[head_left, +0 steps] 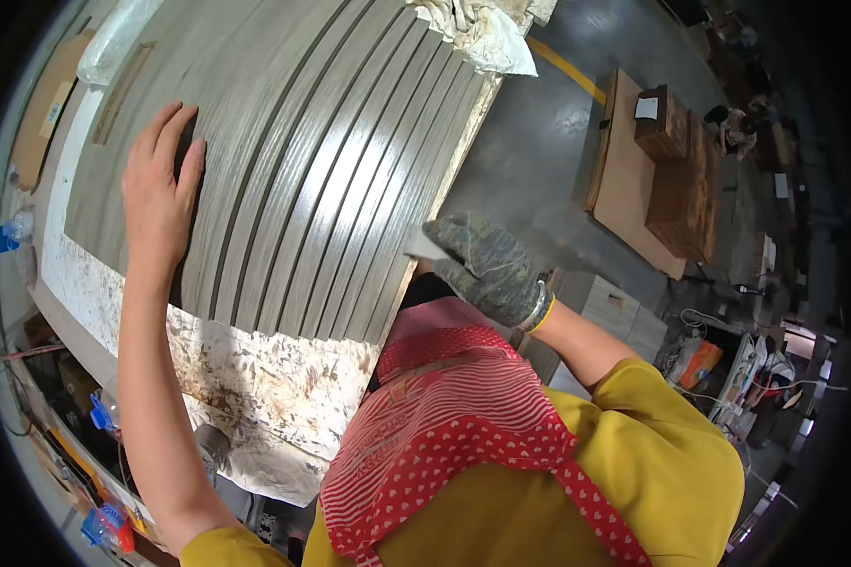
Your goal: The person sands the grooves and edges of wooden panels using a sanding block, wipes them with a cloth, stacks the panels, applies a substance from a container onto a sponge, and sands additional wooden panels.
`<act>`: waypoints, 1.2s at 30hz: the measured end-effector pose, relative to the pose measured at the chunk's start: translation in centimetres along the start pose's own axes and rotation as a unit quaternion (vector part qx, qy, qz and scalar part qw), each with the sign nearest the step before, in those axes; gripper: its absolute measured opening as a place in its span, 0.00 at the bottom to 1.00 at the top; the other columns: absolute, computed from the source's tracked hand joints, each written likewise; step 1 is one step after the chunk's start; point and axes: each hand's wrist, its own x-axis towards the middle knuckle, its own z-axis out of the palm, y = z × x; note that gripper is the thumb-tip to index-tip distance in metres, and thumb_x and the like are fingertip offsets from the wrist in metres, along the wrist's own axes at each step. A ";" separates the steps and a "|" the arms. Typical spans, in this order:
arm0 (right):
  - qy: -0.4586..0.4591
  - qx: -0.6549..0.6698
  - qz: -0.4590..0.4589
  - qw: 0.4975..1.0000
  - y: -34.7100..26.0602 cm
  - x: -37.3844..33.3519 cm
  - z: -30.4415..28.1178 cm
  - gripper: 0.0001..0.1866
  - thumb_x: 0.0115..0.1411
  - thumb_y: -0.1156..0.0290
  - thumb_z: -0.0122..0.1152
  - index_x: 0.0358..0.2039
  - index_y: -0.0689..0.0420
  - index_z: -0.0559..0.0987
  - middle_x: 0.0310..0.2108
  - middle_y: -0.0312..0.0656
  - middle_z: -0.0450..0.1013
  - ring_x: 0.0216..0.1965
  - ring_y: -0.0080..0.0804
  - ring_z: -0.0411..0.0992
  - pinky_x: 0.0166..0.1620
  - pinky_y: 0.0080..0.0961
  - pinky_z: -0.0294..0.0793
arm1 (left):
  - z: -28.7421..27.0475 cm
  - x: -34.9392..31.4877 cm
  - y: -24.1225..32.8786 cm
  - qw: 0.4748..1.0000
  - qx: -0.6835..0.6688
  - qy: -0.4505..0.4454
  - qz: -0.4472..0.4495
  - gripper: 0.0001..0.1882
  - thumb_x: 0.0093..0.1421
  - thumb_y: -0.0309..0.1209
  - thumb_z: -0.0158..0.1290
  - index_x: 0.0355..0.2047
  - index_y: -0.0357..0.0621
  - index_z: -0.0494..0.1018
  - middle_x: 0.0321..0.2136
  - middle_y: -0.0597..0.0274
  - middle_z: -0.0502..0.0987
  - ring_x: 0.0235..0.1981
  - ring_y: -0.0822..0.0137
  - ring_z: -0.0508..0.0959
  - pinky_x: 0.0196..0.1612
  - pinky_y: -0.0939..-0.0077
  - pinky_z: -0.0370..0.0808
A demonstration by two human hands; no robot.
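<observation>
Grey wood-grain strips (350, 180) lie side by side across the worktable, with dark gaps between them. A wider grey board (227, 66) lies to their left. My left hand (156, 203) is bare and rests on the grey surface beside a dark gap, its thumb apart from the outstretched fingers. At the right edge of the strips, my right hand (492, 269) wears a camouflage glove. Its fingers close on a flat, pale, scraper-like piece (425, 248), which reaches toward the nearest strip's edge. The glove hides the rest of that piece.
A stained white cover (265, 378) shows on the table's near side. Crumpled white cloth (487, 42) lies at the far right corner. Beyond a floor with a yellow line (567, 68) stand brown boxes (681, 208). A blue-capped bottle (104, 411) is at the left.
</observation>
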 end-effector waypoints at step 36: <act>0.035 -0.036 0.006 0.999 4.2 3.1 -2.3 0.21 0.55 0.67 0.61 0.50 0.55 0.74 0.45 0.49 0.71 0.47 0.47 0.69 0.50 0.37 0.69 | -0.2 0.1 0.1 1.000 -0.028 0.003 -0.008 0.18 0.62 0.36 0.48 0.52 0.47 0.70 0.53 0.58 0.71 0.53 0.53 0.70 0.56 0.64 0.66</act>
